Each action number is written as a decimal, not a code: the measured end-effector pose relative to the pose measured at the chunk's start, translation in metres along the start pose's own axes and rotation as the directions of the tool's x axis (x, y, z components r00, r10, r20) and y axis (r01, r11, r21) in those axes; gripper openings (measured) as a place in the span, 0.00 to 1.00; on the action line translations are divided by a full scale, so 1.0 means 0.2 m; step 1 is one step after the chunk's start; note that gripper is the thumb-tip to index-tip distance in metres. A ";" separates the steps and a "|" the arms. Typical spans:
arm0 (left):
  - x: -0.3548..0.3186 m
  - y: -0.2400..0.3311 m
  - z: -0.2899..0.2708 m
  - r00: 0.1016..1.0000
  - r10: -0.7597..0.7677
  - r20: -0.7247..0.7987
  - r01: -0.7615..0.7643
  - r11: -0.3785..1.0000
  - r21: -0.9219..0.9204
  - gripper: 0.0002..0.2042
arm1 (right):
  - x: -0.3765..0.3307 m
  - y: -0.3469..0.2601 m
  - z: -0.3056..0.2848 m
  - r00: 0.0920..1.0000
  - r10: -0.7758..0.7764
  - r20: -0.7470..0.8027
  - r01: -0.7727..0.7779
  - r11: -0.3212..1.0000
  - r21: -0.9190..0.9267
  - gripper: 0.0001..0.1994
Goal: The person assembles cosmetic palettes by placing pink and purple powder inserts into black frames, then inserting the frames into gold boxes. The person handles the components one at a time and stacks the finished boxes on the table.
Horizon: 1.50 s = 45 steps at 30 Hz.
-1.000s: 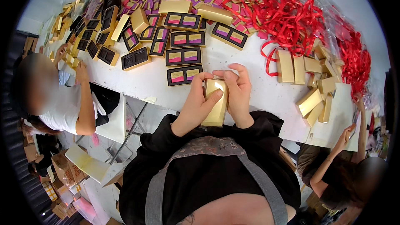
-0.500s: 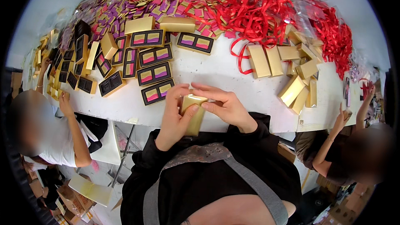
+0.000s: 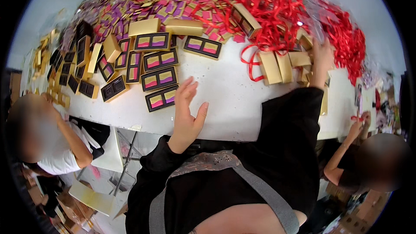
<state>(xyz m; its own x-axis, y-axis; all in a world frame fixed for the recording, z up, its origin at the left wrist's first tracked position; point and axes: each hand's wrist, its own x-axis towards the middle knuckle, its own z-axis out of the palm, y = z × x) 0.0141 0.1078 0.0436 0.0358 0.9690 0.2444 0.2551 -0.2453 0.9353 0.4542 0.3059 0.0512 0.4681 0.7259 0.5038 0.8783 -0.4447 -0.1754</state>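
Note:
My left hand [image 3: 187, 119] hovers palm inward over the table's near edge, fingers stretched and thumb apart, with nothing in it. To its left is a column of dark trays in gold sleeves, each with pink, purple and gold squares; the nearest such tray [image 3: 161, 99] lies just beside my fingertips. My right hand [image 3: 323, 58] reaches far right, over gold boxes [image 3: 299, 59] at the edge of the red ribbon heap [image 3: 273, 13]. Its fingers are blurred, so any hold is unclear. A gold box with a dark side [image 3: 245, 20] lies tilted against the ribbons.
A large mound of small pink, purple and gold squares [image 3: 151, 4] spreads along the back of the white table [image 3: 225, 91]. Dark trays without squares [image 3: 115, 87] lie at left. One person [image 3: 69, 138] sits left, another [image 3: 346, 156] right, both with hands at the table.
The gold box both hands held is gone from them. My right hand has swung far right, while the left has opened. A tilted gold box now lies by the ribbons.

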 end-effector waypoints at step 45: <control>0.08 0.01 0.15 0.748 -0.255 -0.613 -0.058 0.894 -0.443 0.26 | -1.34 -1.01 -0.58 0.855 -0.478 0.201 -0.265 -0.070 0.962 0.23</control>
<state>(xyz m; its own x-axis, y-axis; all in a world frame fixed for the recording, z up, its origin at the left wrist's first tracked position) 0.0446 0.1231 0.0421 -0.6309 0.7693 0.1009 -0.2023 -0.2886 0.9359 0.1393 0.1406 0.0493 -0.0004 0.9387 0.3448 -0.0923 0.3433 -0.9347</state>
